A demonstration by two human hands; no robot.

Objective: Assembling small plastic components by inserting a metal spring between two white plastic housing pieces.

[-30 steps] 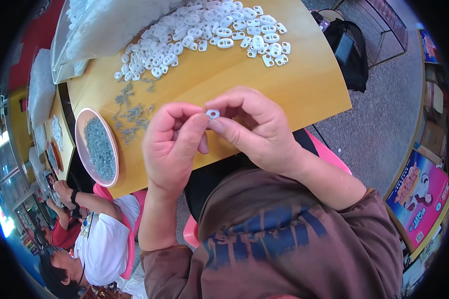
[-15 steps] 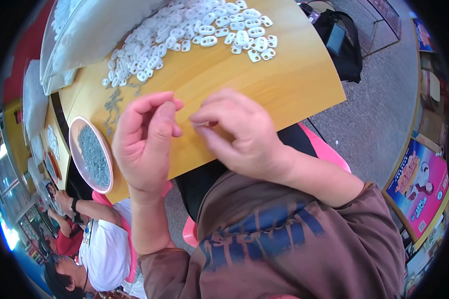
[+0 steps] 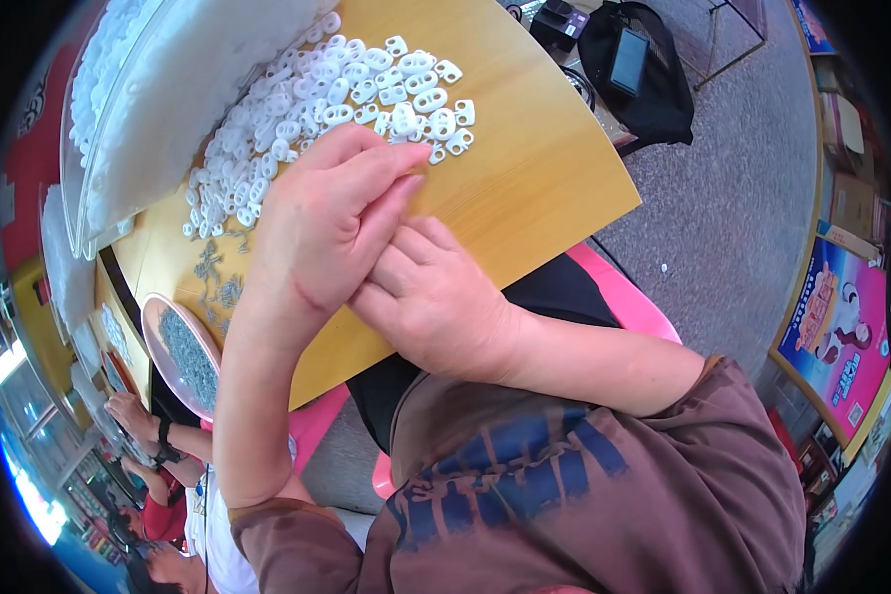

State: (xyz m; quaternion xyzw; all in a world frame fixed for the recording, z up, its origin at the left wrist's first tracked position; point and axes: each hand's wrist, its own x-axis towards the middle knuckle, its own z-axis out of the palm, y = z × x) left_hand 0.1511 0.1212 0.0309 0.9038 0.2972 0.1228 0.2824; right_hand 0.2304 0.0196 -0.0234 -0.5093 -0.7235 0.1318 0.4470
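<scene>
My left hand reaches over the near edge of a spread of white plastic two-hole pieces. Its thumb and index finger are nearly together, close to a small white piece; whether they pinch anything is hidden. Just below, and overlapping it in the picture, my right hand is closed with fingers curled in, so its contents do not show. Small grey bits lie left of my left wrist. A pink oval bowl full of similar grey bits stands beyond them.
A large clear bin heaped with white pieces stands at the table's far left. On the right, the wooden table ends near a black bag with a dark-screened device on it. At lower left, a person in white sits nearby.
My left hand has moved up and right toward the white pieces. My right hand has dropped slightly, turned and curled closed. The view has shifted, moving the table and bowl within it.
</scene>
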